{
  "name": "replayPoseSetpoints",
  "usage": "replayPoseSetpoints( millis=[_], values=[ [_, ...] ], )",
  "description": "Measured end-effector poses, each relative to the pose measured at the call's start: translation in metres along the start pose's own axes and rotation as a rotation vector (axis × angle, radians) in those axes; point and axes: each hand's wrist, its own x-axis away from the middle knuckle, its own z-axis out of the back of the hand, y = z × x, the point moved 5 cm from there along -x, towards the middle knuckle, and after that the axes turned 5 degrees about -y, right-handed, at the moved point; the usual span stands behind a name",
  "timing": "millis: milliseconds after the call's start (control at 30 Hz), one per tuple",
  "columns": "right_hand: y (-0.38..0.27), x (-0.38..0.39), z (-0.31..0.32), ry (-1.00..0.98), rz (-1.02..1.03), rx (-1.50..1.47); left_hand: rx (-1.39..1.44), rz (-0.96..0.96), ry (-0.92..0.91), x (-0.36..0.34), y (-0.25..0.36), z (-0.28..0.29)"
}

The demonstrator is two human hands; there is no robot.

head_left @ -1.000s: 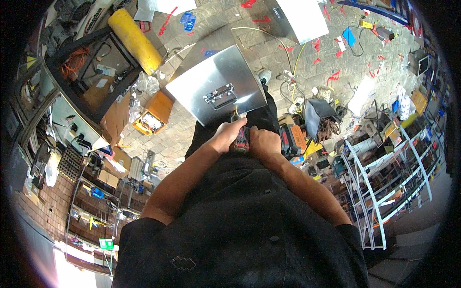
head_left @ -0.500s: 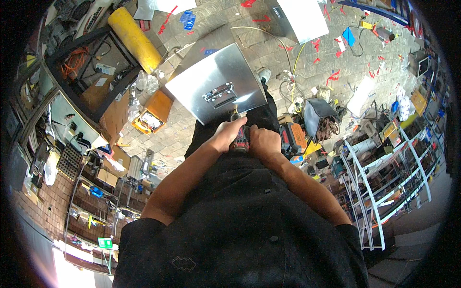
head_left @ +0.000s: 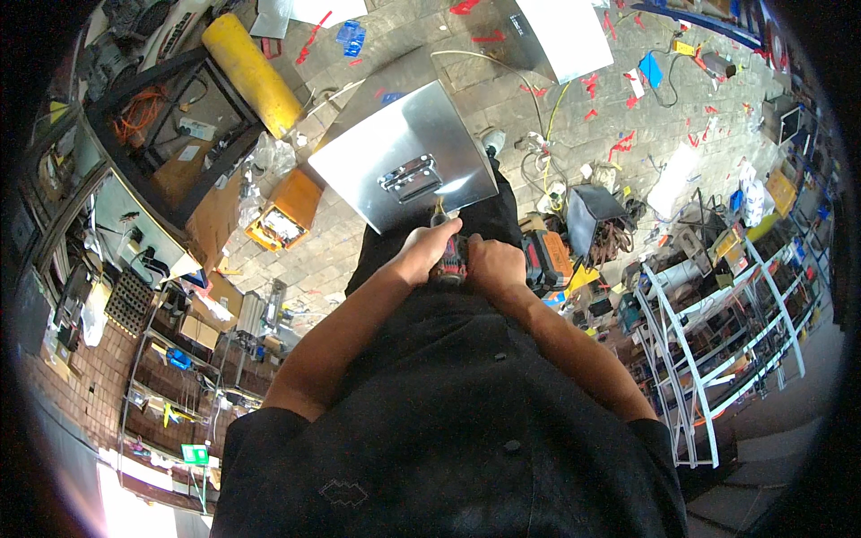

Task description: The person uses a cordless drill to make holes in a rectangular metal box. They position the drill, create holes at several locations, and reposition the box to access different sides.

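Both of my hands hold a red and black power drill close to my waist, its nose pointing away from me. My left hand wraps around the left of its body, thumb along the top. Closed on the drill's right side is my right hand; the grip beneath its fingers is hidden. An orange and black block, apparently the drill's battery, sticks out beyond that hand. The bit meets or nearly meets the near edge of a shiny metal panel. A metal handle plate sits on the panel.
An orange box and a yellow cylinder lie to the left, near a black frame. At right are a dark bin and a pale metal rack. Cables and red scraps litter the paved floor.
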Motion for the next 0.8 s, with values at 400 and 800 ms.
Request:
replayPoseSetpoints(
  millis=[400,800],
  values=[
    [-0.002,0.002,-0.001,0.027,0.051,-0.007,-0.059,-0.043,0.031,0.022,0.0,0.005],
    [-0.006,-0.004,-0.01,-0.051,-0.007,-0.007,-0.062,-0.06,0.034,0.023,0.0,0.008]
  ],
)
